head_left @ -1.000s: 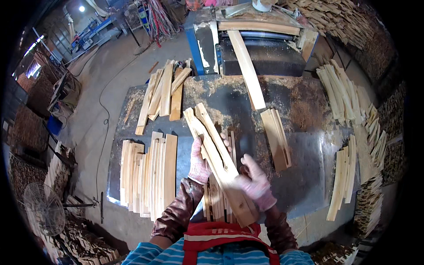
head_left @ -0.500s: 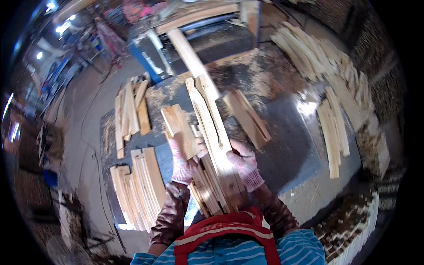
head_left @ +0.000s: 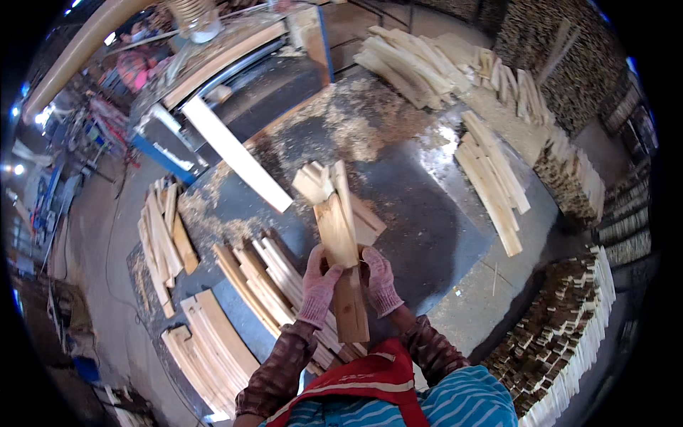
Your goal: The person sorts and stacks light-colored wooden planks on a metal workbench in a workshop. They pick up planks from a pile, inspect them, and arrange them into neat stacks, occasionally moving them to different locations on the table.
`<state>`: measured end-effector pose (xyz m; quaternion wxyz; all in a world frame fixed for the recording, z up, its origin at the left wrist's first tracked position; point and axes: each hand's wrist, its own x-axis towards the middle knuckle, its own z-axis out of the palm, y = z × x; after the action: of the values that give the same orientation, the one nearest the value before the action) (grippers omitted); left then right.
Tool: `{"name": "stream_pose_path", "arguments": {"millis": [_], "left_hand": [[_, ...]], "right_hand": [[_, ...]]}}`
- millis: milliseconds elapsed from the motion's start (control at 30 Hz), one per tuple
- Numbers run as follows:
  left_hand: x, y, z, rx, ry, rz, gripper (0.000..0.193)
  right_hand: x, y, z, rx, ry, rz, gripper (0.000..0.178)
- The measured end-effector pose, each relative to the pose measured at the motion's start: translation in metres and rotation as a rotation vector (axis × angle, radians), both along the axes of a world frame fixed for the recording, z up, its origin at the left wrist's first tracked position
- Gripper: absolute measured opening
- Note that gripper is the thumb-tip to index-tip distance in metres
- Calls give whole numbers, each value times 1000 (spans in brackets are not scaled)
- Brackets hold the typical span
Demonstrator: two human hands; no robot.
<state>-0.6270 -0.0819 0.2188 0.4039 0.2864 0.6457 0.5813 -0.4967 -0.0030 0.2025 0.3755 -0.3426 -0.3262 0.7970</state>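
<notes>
My left hand [head_left: 320,286] and my right hand [head_left: 380,282], both in pale pinkish knitted gloves, grip a small bundle of wooden boards [head_left: 336,229] from either side. The bundle points away from me over the dark table, its far ends fanned apart. Below my hands, a darker board face [head_left: 351,313] with a knot reaches toward my red apron; how the pieces overlap inside the grip is partly hidden. Left of my left hand lies a row of long wooden strips [head_left: 274,281]. Beyond my right hand, a short board [head_left: 367,218] rests on the table, partly covered by the bundle.
A pale board [head_left: 238,156] sticks out of a machine with a roller [head_left: 242,64]. More strips lie at left [head_left: 213,341], far left [head_left: 162,238] and right [head_left: 491,181]. Sawdust [head_left: 356,117] covers the far tabletop. Stacked wood [head_left: 548,341] stands at lower right.
My hands have come together around one bundle; before, the left held a short board apart from the longer pieces at the right. The view has swung right, and the machine appears further left.
</notes>
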Motion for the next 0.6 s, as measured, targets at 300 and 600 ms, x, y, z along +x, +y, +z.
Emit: {"name": "stream_pose_path", "arguments": {"millis": [300, 600], "left_hand": [[0, 16, -52, -182, -453, -60, 60], [-174, -59, -106, -133, -124, 126, 60]], "right_hand": [[87, 114, -64, 109, -250, -166, 38], [241, 290, -55, 215, -2020, 56, 43]]}}
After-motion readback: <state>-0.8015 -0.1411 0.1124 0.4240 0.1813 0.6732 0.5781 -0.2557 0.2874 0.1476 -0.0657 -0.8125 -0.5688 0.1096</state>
